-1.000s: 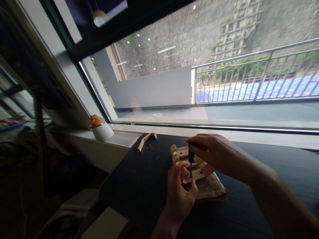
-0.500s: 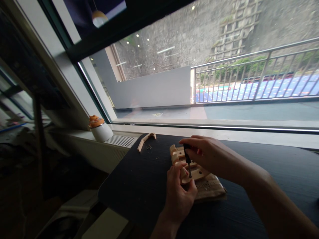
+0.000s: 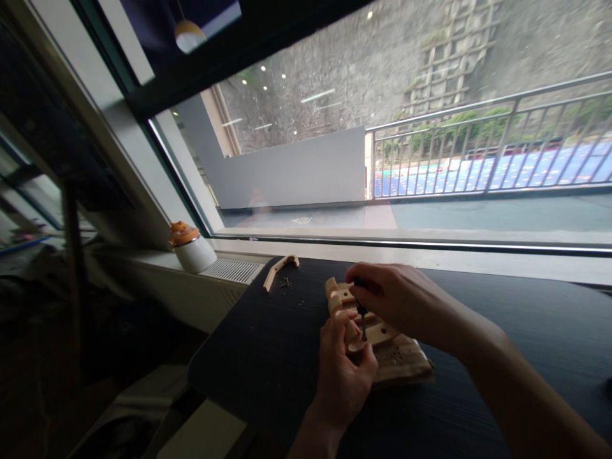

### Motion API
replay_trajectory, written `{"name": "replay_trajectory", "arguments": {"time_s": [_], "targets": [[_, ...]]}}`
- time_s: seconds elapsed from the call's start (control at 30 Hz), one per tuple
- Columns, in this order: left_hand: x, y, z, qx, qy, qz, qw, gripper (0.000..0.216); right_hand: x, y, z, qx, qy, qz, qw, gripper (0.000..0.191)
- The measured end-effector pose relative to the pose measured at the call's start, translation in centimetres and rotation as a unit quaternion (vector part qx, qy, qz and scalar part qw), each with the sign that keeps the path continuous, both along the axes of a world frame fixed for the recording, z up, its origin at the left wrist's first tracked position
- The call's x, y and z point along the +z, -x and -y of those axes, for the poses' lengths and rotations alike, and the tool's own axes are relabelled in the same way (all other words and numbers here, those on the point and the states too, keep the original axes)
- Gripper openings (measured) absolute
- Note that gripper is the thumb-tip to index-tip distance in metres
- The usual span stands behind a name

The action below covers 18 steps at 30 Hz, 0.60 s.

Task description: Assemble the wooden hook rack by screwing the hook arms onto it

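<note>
While two hooks [image 3: 336, 303] seem set on the board [image 3: 408, 364], lower right of centre, the nearest hook [image 3: 375, 338] looks unfinished and a loose hook [image 3: 272, 276], left of centre, lies unfitted on the desk [image 3: 248, 344]. The right hand [image 3: 392, 292], wrist arched, has its grip round the screwdriver [image 3: 362, 310]; the left hand [image 3: 340, 362], palm inward, pinches the nearest hook's end.

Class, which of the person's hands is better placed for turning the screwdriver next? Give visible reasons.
Probably the right hand: it grips the screwdriver from above, with the tip down at a wooden piece. The left hand is occupied holding that piece.
</note>
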<state>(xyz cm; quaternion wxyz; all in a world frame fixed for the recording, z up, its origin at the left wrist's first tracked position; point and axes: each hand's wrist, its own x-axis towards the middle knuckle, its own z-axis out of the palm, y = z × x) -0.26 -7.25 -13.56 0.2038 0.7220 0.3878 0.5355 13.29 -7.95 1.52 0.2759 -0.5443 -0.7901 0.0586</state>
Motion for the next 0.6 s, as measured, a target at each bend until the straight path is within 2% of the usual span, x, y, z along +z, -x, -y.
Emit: {"name": "replay_trajectory", "arguments": {"time_s": [0.17,0.47,0.6], "targets": [[-0.1,0.1,0.0,0.002,-0.005,0.000,1.000,0.053,0.4,-0.2,0.3,0.047,0.025,-0.028,0.998,0.027],[0.3,0.0,0.1,-0.007,-0.004,0.009,1.000,0.054,-0.4,-0.5,-0.4,-0.044,-0.017,0.029,0.998,0.024],[0.1,0.0,0.0,0.004,-0.009,0.004,1.000,0.054,-0.1,0.2,-0.1,-0.008,-0.024,0.017,1.000,0.021]]}}
